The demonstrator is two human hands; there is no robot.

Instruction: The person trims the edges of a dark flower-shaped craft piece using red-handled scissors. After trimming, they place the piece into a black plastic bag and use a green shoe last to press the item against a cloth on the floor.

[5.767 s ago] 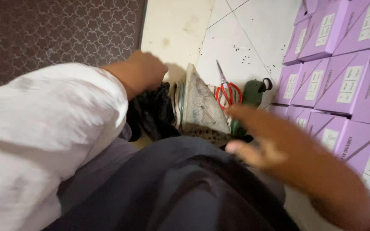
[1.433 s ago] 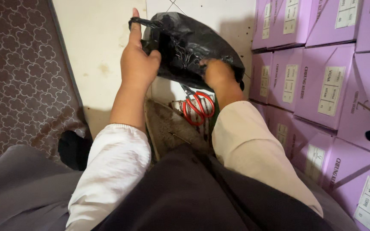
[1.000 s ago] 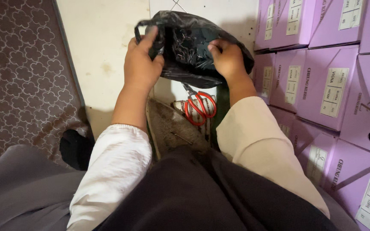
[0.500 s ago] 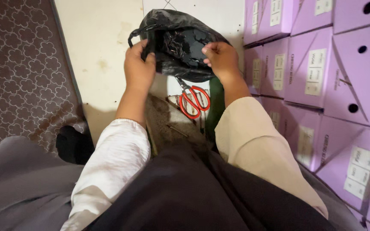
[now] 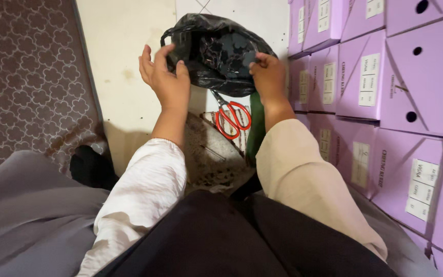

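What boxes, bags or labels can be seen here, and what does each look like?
Black plastic bag: crumpled, glossy, held open by left hand and right hand.
Purple boxes: rectangular cardboard, stacked on the right, round holes in some.
Labels: small pale rectangles on the box ends.

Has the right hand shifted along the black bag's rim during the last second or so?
Yes. The right hand went from reaching down inside the black plastic bag to gripping its rim nearest the purple boxes, above the red-handled scissors.
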